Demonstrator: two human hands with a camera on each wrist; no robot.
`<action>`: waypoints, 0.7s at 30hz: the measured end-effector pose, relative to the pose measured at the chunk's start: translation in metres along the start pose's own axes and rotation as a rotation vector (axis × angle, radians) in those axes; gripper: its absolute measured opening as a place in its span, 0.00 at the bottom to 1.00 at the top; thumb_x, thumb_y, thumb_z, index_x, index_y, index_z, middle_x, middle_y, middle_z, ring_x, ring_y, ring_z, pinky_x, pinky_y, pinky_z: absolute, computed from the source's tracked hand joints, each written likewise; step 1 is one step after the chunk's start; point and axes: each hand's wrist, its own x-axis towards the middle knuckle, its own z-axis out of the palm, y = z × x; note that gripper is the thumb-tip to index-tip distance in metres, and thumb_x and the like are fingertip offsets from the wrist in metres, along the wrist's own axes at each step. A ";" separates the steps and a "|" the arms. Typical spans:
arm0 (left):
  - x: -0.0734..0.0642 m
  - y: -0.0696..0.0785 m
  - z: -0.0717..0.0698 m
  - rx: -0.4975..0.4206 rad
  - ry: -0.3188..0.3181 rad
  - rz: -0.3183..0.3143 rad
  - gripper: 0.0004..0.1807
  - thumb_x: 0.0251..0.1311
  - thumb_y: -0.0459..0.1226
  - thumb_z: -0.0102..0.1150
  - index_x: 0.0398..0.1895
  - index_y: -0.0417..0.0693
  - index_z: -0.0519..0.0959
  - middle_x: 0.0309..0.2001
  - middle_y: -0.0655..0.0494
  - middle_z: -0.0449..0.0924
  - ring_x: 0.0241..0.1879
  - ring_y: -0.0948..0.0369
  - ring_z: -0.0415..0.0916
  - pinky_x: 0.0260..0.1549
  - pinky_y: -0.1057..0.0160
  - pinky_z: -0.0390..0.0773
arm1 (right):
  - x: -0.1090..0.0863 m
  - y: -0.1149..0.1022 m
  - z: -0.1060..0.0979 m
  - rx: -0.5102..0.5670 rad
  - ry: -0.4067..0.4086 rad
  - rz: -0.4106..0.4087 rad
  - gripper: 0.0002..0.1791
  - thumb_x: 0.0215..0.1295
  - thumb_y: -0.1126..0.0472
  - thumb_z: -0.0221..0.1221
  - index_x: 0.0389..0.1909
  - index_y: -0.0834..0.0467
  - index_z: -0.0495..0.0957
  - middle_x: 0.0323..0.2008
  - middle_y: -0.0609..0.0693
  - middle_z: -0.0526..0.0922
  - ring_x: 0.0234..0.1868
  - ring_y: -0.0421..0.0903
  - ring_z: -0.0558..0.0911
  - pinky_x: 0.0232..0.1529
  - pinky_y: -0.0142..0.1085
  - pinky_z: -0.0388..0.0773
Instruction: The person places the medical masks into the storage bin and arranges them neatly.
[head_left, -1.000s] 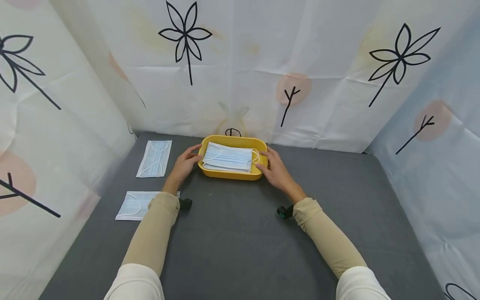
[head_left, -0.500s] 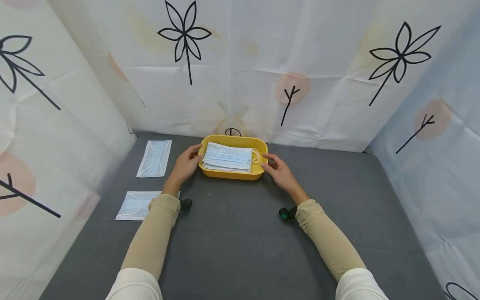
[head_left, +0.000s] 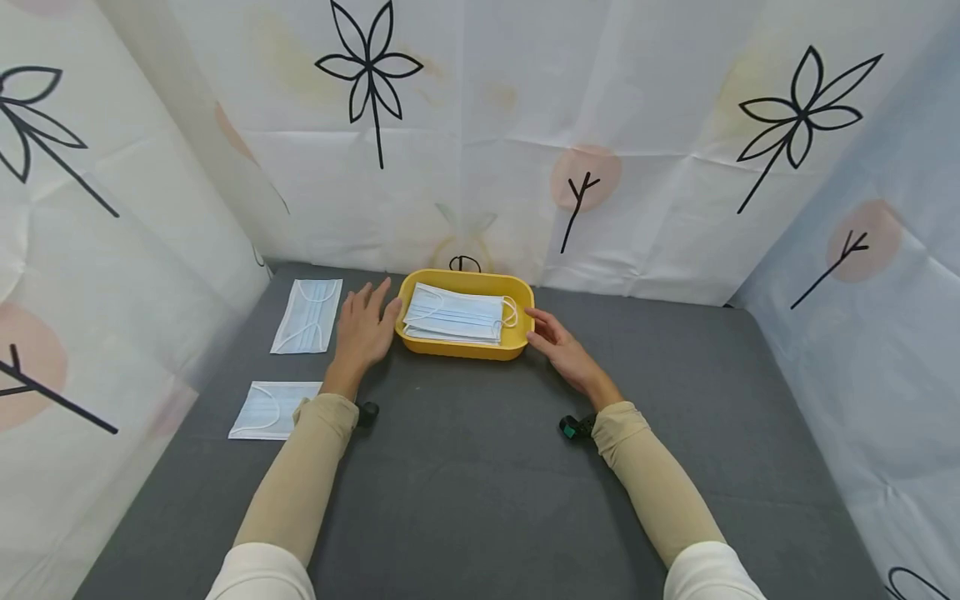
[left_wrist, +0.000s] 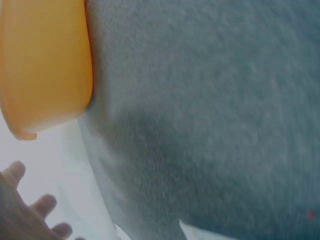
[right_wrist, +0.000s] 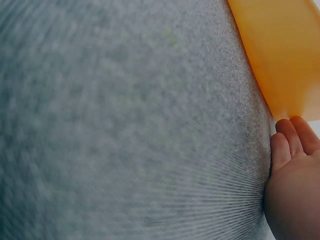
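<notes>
A yellow plastic tray point(head_left: 517, 352) stands near the back edge of the table, holding a stack of pale blue face masks point(head_left: 453, 312) with white ear loops. To its left is my left hand point(head_left: 363, 335), fingers straight and spread, thumb by the tray's left end. In the left wrist view, several fingertips show apart from the yellow wall. At the tray's right end, my right hand point(head_left: 566, 357) has loosely bent fingers, with its fingertips point(right_wrist: 299, 122) at the tray's wall. Whether they touch it is unclear.
Two single face masks lie on the left of the grey table point(head_left: 480, 467): an upright mask point(head_left: 306, 317) at the back and a sideways mask point(head_left: 273, 410) nearer, partly behind my left arm. White patterned cloth point(head_left: 480, 167) walls the back and sides.
My left hand has come off the tray's left rim, its fingers now spread. My right hand has drawn slightly away from the right rim. The tray and masks stay put.
</notes>
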 end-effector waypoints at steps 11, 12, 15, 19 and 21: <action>-0.011 -0.011 -0.024 0.105 0.030 -0.003 0.41 0.72 0.70 0.27 0.83 0.71 0.42 0.84 0.44 0.34 0.81 0.36 0.20 0.75 0.30 0.26 | -0.001 0.004 0.000 0.027 -0.033 -0.022 0.33 0.80 0.55 0.51 0.81 0.50 0.53 0.80 0.57 0.55 0.82 0.55 0.54 0.79 0.55 0.54; -0.012 -0.012 -0.025 0.110 0.029 -0.006 0.41 0.72 0.70 0.27 0.83 0.71 0.41 0.84 0.44 0.34 0.81 0.36 0.20 0.75 0.30 0.26 | -0.001 0.004 -0.001 0.025 -0.034 -0.020 0.33 0.80 0.55 0.51 0.81 0.50 0.53 0.81 0.57 0.55 0.82 0.55 0.54 0.79 0.55 0.54; -0.013 -0.018 -0.026 0.122 0.021 -0.008 0.42 0.71 0.70 0.28 0.84 0.70 0.41 0.84 0.44 0.33 0.81 0.34 0.21 0.75 0.29 0.27 | -0.002 0.005 -0.004 0.018 -0.022 -0.005 0.33 0.80 0.55 0.52 0.80 0.48 0.54 0.81 0.56 0.55 0.82 0.55 0.54 0.79 0.55 0.55; -0.016 -0.025 -0.028 0.152 0.027 -0.016 0.42 0.72 0.69 0.31 0.84 0.68 0.42 0.84 0.43 0.34 0.81 0.34 0.22 0.75 0.29 0.27 | -0.002 0.006 -0.006 0.017 -0.022 -0.007 0.32 0.80 0.54 0.52 0.80 0.48 0.54 0.81 0.56 0.54 0.82 0.55 0.54 0.79 0.56 0.54; -0.018 -0.031 -0.031 0.166 0.034 -0.029 0.42 0.72 0.68 0.33 0.84 0.66 0.43 0.84 0.42 0.34 0.81 0.33 0.22 0.75 0.29 0.27 | -0.001 0.006 -0.004 0.017 -0.032 -0.011 0.32 0.80 0.54 0.52 0.80 0.48 0.54 0.81 0.55 0.54 0.82 0.54 0.54 0.79 0.56 0.54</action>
